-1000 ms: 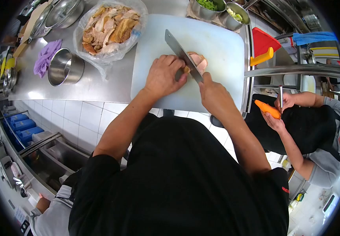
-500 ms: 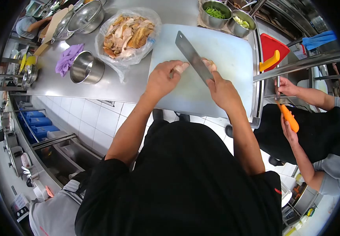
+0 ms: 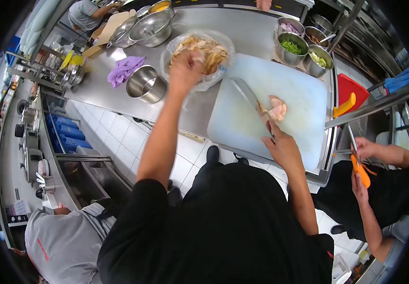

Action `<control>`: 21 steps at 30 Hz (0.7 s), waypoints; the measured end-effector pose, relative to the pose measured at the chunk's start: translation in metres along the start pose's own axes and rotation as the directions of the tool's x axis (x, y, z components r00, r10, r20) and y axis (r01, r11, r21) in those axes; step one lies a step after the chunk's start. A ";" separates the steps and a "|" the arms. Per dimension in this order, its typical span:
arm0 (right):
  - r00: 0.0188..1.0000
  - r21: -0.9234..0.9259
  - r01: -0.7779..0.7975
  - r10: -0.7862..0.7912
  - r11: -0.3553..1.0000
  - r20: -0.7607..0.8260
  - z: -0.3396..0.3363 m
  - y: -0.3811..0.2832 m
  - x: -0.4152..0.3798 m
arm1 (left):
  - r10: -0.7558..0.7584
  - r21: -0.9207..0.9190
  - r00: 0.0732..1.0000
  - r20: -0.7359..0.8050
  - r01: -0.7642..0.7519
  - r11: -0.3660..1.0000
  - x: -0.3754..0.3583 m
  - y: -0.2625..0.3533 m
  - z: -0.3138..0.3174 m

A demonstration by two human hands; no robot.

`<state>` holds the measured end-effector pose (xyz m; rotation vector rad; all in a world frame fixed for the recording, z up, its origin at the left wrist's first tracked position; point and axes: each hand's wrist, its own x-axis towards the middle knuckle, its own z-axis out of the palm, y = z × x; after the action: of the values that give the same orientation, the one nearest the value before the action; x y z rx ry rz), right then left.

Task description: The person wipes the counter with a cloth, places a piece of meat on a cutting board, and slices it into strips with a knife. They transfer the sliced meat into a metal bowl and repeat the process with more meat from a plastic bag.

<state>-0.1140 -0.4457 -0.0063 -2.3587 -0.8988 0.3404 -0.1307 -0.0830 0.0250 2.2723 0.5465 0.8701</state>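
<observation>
My left hand (image 3: 186,70) is over the clear plastic bag (image 3: 228,45) of cooked chicken pieces (image 3: 216,57). Motion smears its fingers, so whether they hold a piece cannot be told. My right hand (image 3: 282,146) is wrapped around the handle of a cleaver (image 3: 248,96), its blade slanting up and left across the white cutting board (image 3: 228,118). Close to the blade's right side, a few cut pieces of chicken (image 3: 277,110) lie on the board.
Left of the bag are a steel pot (image 3: 146,85), a purple cloth (image 3: 125,71) and a colander (image 3: 151,31). Steel containers of green vegetables (image 3: 292,48) stand beyond the board. A red bin (image 3: 351,94) is at right, near another person peeling a carrot (image 3: 360,173).
My left hand has left the board and reached up and left to the bag. The cleaver has dropped lower beside the cut chicken. The camera view has shifted left.
</observation>
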 end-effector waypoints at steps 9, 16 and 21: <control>1.000 -0.302 0.023 -0.023 0.953 0.004 -0.014 -0.015 -0.027 | 0.384 0.143 0.915 0.128 -0.400 0.905 -0.002 0.057 0.005; 0.994 -0.342 0.057 -0.085 0.938 -0.067 -0.029 -0.003 -0.038 | 0.572 -0.139 0.541 0.617 -0.640 0.756 -0.060 0.104 0.055; 0.994 -0.344 0.086 -0.102 0.935 -0.029 -0.020 0.010 -0.048 | 0.371 -0.097 0.399 0.838 -0.561 0.822 -0.064 0.085 0.094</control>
<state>-0.1353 -0.4926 0.0053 -2.6127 -1.1203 0.0928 -0.0963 -0.2187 0.0009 2.7189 -0.5260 -0.1798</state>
